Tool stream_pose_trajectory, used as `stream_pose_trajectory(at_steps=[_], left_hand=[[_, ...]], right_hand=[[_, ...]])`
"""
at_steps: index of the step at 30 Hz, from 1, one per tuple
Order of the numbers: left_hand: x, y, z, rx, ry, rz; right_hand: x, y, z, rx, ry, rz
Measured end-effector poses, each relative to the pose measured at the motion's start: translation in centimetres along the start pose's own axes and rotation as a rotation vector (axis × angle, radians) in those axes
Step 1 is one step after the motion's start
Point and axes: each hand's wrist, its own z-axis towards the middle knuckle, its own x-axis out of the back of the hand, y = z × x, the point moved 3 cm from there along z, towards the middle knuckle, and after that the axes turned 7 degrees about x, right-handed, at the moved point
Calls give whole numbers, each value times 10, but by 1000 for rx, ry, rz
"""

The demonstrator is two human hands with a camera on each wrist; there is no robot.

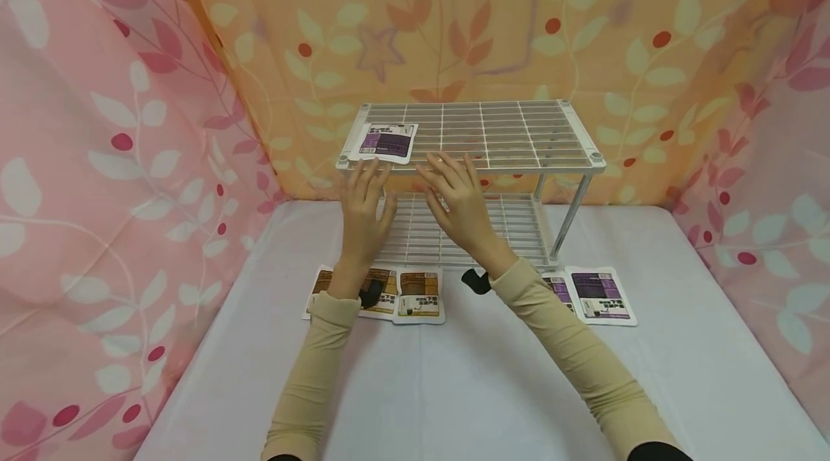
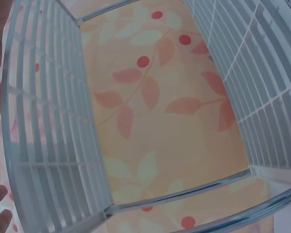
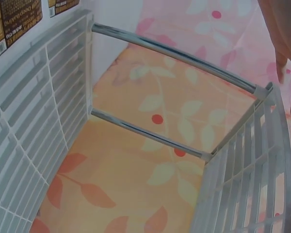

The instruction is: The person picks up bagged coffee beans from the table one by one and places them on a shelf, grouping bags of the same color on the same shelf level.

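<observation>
A purple-and-white packet [image 1: 387,142] lies flat at the left end of the top tier of a white wire rack [image 1: 506,135]. Just below it, at the rack's front edge, is my left hand [image 1: 363,220], fingers extended upward; whether the fingertips touch the packet or rack cannot be told. My right hand [image 1: 462,207] hovers before the same edge, further right, its fingers spread and holding nothing. Through the wrist views I look between the rack's two tiers, with parts of a hand [image 3: 285,36] at the right wrist view's edge.
Brown-and-yellow packets [image 1: 420,295] lie in a row on the white table [image 1: 415,382], left of centre, partly under my left forearm. Purple packets [image 1: 599,294] lie to the right, partly behind my right sleeve. Metal posts [image 1: 570,215] join the tiers. Patterned cloth [image 1: 441,29] hangs around.
</observation>
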Motion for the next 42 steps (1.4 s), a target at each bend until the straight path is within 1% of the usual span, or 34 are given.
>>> stream_pose_trajectory(at_steps=[5,11,14,15,20,23,32,38,42], left_hand=[[-6,2,-8,-12,17,-20],[-13,3,-16,-45,65,-15],[-15,6,-20,-49,61,-16],[-16,7,-22,-43,54,-23],[-22,10,-34,11,-27,-61],[-26,11,-41,22,-57,-66],[-42,16,-60,14,-105,-55],[-52,22,-69,5,-139,-69],[-58,25,-74,16,-167,-68]], right_hand=[[0,-3,-8,4,39,19],[1,-4,-18,1,58,44],[2,-4,-22,-5,62,55],[3,-4,-23,-8,63,57],[5,-5,-31,-12,65,72],[7,-6,-38,-15,66,85],[13,-9,-60,-43,42,89],[15,-6,-76,-59,45,89],[16,-2,-84,-69,53,91]])
